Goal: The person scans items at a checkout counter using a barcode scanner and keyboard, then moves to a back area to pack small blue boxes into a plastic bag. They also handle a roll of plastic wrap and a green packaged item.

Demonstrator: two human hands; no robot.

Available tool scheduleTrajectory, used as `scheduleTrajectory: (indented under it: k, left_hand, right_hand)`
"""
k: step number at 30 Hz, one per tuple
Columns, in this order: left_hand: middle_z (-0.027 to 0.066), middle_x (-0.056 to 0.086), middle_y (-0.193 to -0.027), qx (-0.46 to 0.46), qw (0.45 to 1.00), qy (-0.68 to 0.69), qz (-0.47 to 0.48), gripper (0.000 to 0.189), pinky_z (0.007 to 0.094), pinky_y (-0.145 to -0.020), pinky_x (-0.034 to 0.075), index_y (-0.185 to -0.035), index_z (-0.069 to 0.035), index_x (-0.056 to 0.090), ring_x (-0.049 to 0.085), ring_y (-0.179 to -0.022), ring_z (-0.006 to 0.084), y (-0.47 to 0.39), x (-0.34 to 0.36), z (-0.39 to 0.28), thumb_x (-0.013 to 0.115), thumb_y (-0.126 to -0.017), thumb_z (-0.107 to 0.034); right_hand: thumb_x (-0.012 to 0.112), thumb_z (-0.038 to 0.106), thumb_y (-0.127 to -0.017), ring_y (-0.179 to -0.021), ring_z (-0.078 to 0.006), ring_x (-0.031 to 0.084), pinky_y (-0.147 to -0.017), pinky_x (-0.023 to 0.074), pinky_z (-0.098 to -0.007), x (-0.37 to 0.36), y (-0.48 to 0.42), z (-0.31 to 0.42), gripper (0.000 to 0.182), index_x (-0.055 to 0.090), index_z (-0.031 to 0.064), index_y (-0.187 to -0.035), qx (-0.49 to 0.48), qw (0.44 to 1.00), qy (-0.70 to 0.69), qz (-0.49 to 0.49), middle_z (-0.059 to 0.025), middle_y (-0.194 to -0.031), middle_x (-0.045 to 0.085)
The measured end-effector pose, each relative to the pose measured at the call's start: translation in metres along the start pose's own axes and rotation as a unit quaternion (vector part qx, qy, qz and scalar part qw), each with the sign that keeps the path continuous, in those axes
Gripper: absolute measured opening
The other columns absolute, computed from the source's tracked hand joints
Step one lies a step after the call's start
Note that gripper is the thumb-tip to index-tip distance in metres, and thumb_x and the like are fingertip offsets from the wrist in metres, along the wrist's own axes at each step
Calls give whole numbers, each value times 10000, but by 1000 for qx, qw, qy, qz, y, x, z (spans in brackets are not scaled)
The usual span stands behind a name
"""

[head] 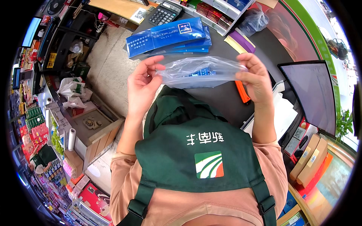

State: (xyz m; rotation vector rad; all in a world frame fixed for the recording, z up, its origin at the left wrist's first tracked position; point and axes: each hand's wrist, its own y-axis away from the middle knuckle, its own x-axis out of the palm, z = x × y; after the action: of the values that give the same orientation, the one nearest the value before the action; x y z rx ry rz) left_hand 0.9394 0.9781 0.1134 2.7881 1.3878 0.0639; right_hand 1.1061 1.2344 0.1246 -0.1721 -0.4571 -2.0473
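A clear plastic bag [195, 83] is stretched sideways between my two hands, over the edge of the dark counter [223, 99]. My left hand [144, 82] pinches one end between thumb and fingers. At the other end, my right hand [254, 76] grips the film the same way. Something blue with white print [202, 72] shows within or through the film; I cannot tell which. Beyond the bag lie several stacked blue Septwolves cartons [167, 36]. An orange box cutter [242, 92] rests on the counter beside my right hand, partly hidden by the bag and hand.
A calculator [165, 13] and a shelf of small boxes [209, 12] stand at the back. Right of the cartons are a purple and yellow packet [240, 41] and a crumpled clear bag [254, 21]. A monitor [308, 96] stands right. Another person [42, 158] is far left.
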Motion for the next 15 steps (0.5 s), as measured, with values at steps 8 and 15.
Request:
scheduleTrajectory:
  k: [8,15]
  left_hand:
    - [60,574,-1089,19,998,47,-25,481,204,-745,417,-1255,-11,562,451,-807,56,6,-17,-5,575,-789,105]
    - [130,455,-1369,-25,943,-256,213,881,358,-998,399,-1433,-43,381,494,-1157,263,-5,-20,81,832,-694,-211]
  right_hand:
    - [525,-100,-771,-614,-60,461,-499,379,-172,-37,12,13,365,537,-19,-1126,-136,979,-152,-10,-43,-898,548]
    - [722,72,-714,-1231,-297,472,-1008,425,-384,-52,-11,-57,687,466,54,-1352,-164,900,394,92,-132,-1312,521]
